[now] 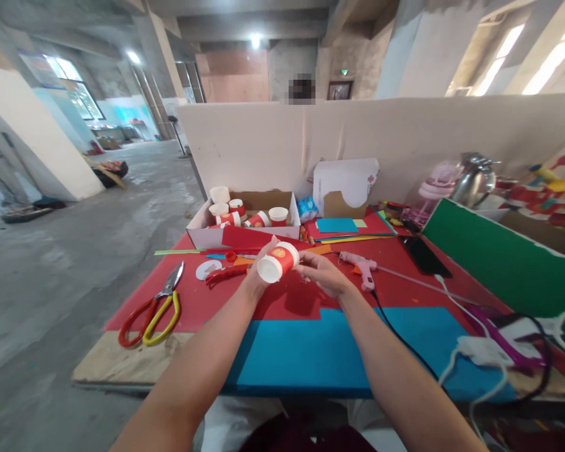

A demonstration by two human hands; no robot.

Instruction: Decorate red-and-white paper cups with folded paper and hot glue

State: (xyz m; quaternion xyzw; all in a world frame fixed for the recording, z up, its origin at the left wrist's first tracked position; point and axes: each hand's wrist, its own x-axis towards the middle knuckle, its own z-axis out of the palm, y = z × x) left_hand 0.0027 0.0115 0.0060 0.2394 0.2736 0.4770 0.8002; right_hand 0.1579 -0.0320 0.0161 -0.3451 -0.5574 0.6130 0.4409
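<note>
A white paper cup [282, 258] with a red band and a gold emblem lies tilted on its side above the table's middle, its open mouth towards me and to the left. My left hand [258, 271] is wrapped round it from the left and behind. At the cup's right end, the closed fingers of my right hand [324, 272] grip its edge; some of the fingertips are hidden. Just left of my left hand lies a red-handled tool [226, 274], partly covered by that hand. A pink glue gun [361, 267] rests to the right of my right hand.
Large scissors [162, 306] lie at the left. Behind the hands stands a white box [202, 237] with several cups. On the right are a phone [424, 256], a green-sided box [480, 257] and a power strip [484, 350] with cables. A pale partition [254, 144] closes off the back.
</note>
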